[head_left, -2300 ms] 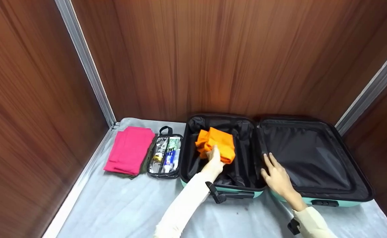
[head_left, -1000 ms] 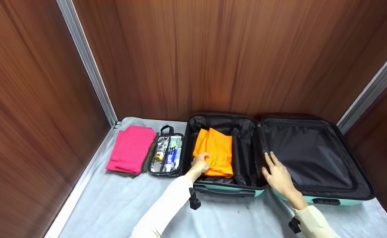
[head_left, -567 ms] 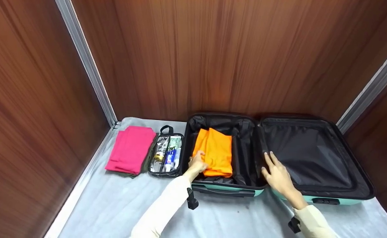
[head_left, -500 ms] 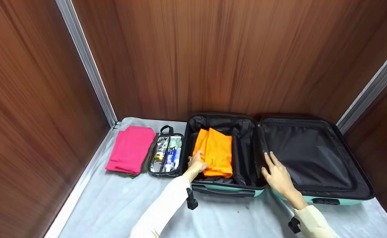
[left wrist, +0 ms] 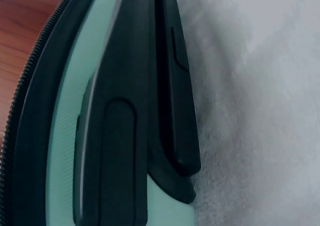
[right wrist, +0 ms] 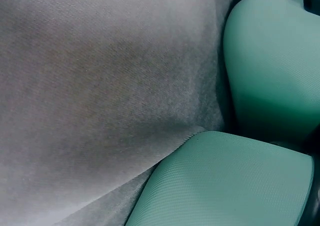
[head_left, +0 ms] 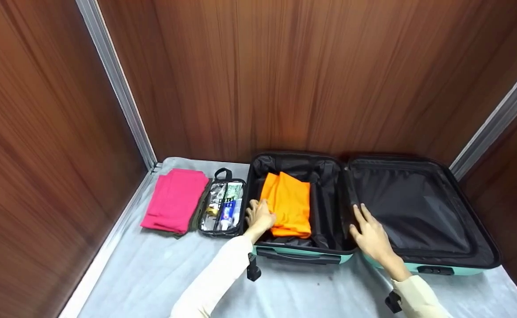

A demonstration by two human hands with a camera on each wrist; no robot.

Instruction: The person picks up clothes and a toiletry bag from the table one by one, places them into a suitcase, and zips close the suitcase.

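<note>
Orange cloth (head_left: 289,205) lies w/ long axis fore-aft.

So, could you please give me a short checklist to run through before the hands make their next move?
1. Suitcase open: ok, its halves lie side by side.
2. Orange garment in the left half: ok, folded, with some creases.
3. Left hand clear of that garment: cannot tell; it overlaps the left edge in the head view.
4. Right hand at the inner edge of the right half: ok.
5. Toiletry pouch zipped shut: cannot tell, too small.
6. Pink garment packed, if wanted: not ok, it lies outside, left of the pouch.
</note>
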